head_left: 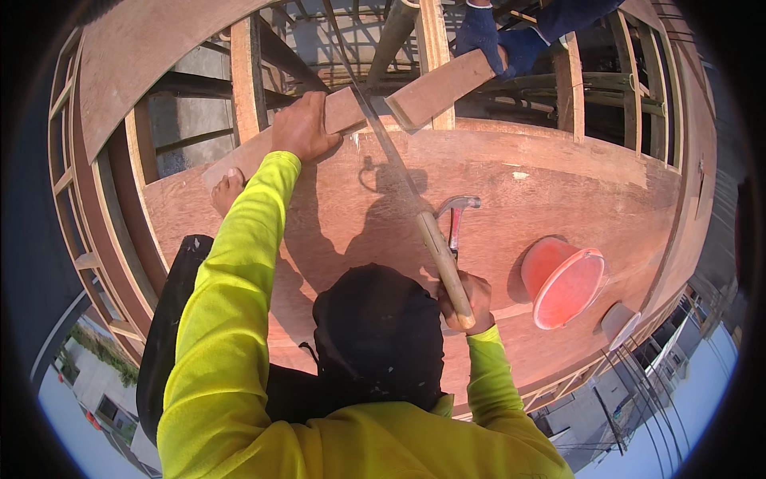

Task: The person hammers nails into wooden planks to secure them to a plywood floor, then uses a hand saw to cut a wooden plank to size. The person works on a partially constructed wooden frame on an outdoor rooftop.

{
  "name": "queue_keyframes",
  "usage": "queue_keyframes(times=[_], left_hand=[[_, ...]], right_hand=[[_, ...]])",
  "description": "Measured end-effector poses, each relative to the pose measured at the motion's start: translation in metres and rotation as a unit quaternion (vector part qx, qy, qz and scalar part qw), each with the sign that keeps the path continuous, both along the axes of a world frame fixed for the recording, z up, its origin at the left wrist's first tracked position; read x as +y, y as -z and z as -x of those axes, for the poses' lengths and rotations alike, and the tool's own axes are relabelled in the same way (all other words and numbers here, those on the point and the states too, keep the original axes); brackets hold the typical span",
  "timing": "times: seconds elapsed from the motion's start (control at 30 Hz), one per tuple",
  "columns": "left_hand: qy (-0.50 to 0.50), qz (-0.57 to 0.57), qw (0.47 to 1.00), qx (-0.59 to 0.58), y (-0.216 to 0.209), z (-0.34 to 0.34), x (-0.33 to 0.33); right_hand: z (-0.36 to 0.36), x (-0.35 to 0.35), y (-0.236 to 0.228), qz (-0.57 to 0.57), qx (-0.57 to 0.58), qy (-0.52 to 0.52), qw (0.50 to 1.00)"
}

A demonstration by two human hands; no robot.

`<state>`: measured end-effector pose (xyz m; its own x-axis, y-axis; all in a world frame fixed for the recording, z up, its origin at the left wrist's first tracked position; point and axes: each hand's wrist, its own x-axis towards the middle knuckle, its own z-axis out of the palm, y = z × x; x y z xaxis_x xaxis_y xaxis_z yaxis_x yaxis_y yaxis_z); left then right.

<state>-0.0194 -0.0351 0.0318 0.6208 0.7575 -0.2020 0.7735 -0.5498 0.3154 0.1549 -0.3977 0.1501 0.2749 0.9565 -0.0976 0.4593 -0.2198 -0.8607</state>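
My right hand (471, 302) is closed around the wooden handle (438, 259) of a long handsaw. Its thin blade (391, 152) slants away up and left, past the end of a narrow plank (345, 110). My left hand (305, 128) presses down on this plank, fingers curled over its far edge, left of the blade. Bare toes (229, 190) rest by the plank's left end. Across a narrow gap, right of the blade, a co-worker's dark-gloved hand (511, 49) holds a short board (441, 89). A claw hammer (456, 219) with a red handle lies beside the saw handle.
Beneath the work is a reddish plywood sheet (590, 191). Past its far edge, gaps open between timber joists (248, 76) with poles below. A red bucket (563, 281) lies tipped at right, near a pale container (619, 324). Rooftops show beyond the near right edge.
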Motion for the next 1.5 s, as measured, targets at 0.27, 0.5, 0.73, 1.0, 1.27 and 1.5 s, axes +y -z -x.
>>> queue_keyframes(times=[0.27, 0.5, 0.73, 1.0, 1.27, 1.5], left_hand=[[0.006, -0.040, 0.999, 0.002, 0.004, -0.002, -0.012], [-0.061, -0.076, 0.983, 0.153, 0.007, 0.045, -0.036], [-0.045, -0.061, 0.981, 0.179, 0.002, 0.040, -0.037], [-0.050, -0.114, 0.984, 0.125, 0.000, 0.033, -0.033], [0.100, -0.015, 0.990, 0.101, -0.011, 0.071, 0.024], [0.239, 0.070, 0.953, 0.173, -0.105, 0.175, 0.099]], right_hand=[[0.006, -0.159, -0.073, -0.003, -0.163, 0.002, 0.987], [0.024, -0.291, 0.000, 0.195, -0.202, 0.032, 0.959], [0.009, -0.299, 0.067, 0.315, -0.120, -0.053, 0.940], [0.000, -0.111, 0.100, 0.225, -0.055, 0.176, 0.957], [0.002, -0.068, 0.158, 0.297, -0.204, 0.193, 0.913], [-0.012, -0.052, 0.163, 0.336, -0.247, 0.202, 0.886]])
